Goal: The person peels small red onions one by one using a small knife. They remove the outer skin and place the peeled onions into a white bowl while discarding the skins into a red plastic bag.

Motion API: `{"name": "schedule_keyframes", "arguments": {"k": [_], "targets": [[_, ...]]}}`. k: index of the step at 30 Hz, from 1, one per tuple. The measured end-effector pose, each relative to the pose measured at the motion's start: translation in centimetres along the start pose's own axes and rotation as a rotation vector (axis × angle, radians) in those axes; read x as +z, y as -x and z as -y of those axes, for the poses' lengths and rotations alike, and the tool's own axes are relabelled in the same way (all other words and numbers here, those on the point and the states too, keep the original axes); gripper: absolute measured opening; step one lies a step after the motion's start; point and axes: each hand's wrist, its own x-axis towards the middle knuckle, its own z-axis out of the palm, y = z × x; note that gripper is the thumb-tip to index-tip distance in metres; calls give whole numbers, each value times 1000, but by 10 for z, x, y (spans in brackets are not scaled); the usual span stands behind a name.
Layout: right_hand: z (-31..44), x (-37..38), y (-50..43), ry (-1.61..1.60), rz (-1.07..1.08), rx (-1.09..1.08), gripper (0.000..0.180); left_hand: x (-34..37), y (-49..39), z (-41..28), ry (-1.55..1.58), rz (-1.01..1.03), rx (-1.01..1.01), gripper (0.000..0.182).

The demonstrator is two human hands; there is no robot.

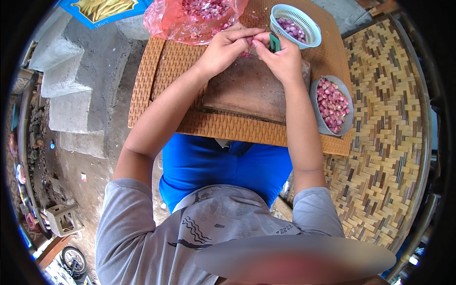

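Above the far edge of a worn wooden board (pixel 249 89), my two hands meet at a small red shallot (pixel 249 40). My left hand (pixel 228 46) pinches it between thumb and fingers. My right hand (pixel 279 53) touches its other side with the fingertips and also holds a green-handled tool (pixel 274 42), whose blade I cannot make out. A pale blue plastic basket (pixel 313 35) with purple peeled shallots (pixel 292 30) stands just beyond my right hand. A grey bowl (pixel 314 103) of reddish unpeeled shallots (pixel 332 105) sits at the table's right side. Beyond my left hand lies a red plastic bag (pixel 164 25) with shallot skins (pixel 206 8).
The woven brown table (pixel 231 126) stands before my knees. A woven bamboo platform (pixel 384 142) adjoins on the right. Concrete steps (pixel 76 110) rise at the left, with a blue-framed box (pixel 142 8) of pale yellow pieces at the upper left.
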Motion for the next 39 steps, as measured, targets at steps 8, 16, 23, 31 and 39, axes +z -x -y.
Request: {"name": "schedule_keyframes", "arguments": {"k": [8,16,23,31,39], "targets": [[8,2,0,31,-13,-79,12,-2,0,-2,120,9,-43,42],[9,2,-1,227,-108,-308,12,1,0,1,7,29,-36,48],[13,0,0,217,-79,-262,12,2,1,-5,98,43,-102,49],[16,-2,1,249,-68,-279,12,2,2,-6,102,74,-102,49],[12,-2,0,258,-45,-266,14,0,1,2,0,68,-44,42]]}}
